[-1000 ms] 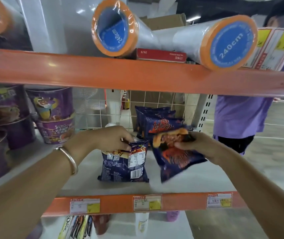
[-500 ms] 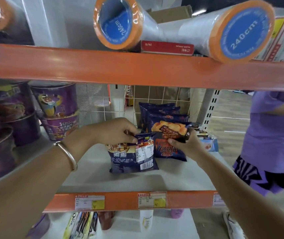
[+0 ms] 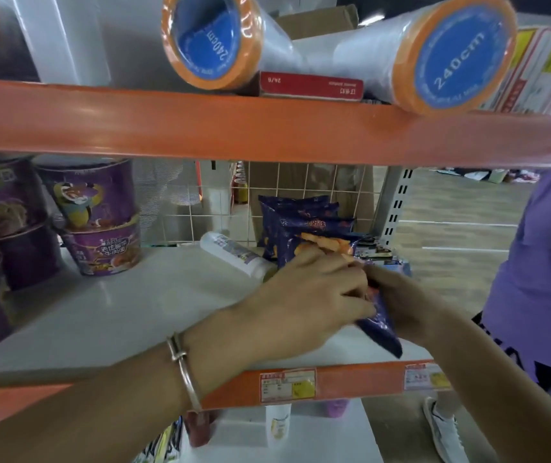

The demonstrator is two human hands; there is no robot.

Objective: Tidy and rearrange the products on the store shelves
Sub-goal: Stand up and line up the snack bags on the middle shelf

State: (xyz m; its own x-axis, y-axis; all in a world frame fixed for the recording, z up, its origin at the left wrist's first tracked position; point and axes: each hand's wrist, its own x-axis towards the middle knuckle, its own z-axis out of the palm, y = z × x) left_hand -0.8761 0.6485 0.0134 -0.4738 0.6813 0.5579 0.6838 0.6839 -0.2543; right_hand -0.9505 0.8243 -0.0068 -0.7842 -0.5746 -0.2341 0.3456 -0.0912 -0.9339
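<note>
On the shelf (image 3: 117,312), at 4 o'clock from the noodle cups (image 3: 100,225), the left hand (image 3: 307,295) covers the snack bag (image 3: 381,332); whether it grips is hidden. The right hand (image 3: 414,305) clutches the bag's edge. Stand it upright, flush against the row of bags (image 3: 301,218) at 12 o'clock.

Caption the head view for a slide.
Right hand grips a dark blue snack bag, left hand on it, before a row of matching bags.

Off the right end of the shelf (image 3: 117,312) stands a bystander in purple shirt (image 3: 548,262), with one white sneaker (image 3: 444,432) visible on the floor. Two price labels (image 3: 287,385) are stuck on the orange front edge. A white wire grid (image 3: 301,182) runs along the back edge, with a grey perforated upright (image 3: 391,208) at the back-right corner.
</note>
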